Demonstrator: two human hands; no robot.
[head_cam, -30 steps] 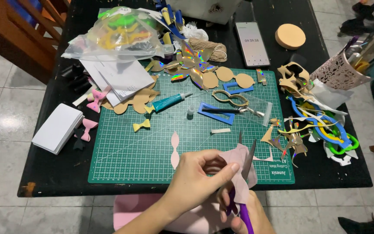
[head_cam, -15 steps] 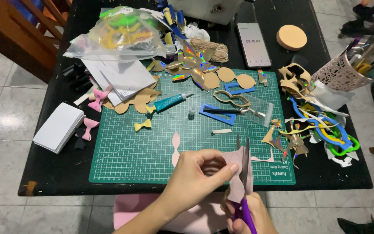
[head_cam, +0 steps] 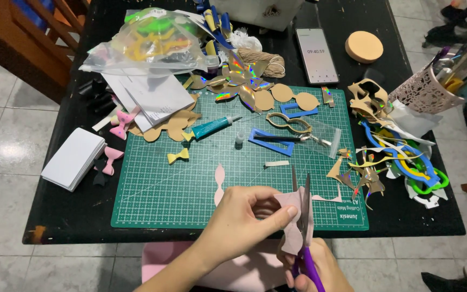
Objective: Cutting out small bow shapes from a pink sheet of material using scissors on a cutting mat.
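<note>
My left hand (head_cam: 244, 221) pinches a small piece of pale pink foam sheet (head_cam: 297, 227) between thumb and fingers, over the near edge of the green cutting mat (head_cam: 190, 189). My right hand (head_cam: 320, 270), low in the view and partly cut off, grips purple-handled scissors (head_cam: 302, 216). The blades point up and away, open around the pink piece. A larger pink foam sheet (head_cam: 233, 270) lies under my forearms. A cut pink bow-shaped strip (head_cam: 219, 183) rests on the mat just left of my left hand.
On the black table: a teal glue tube (head_cam: 212, 127), a yellow bow (head_cam: 178, 156), blue foam frames (head_cam: 274, 139), tan cut-outs (head_cam: 287, 96), a phone (head_cam: 316, 55), a white card stack (head_cam: 74, 158), a plastic bag of scraps (head_cam: 152, 40), a pile of offcuts (head_cam: 401, 162), a pen holder (head_cam: 425, 92).
The scissors have shifted slightly up along the pink piece, and my left hand has turned the piece a little. Everything on the table stays where it was.
</note>
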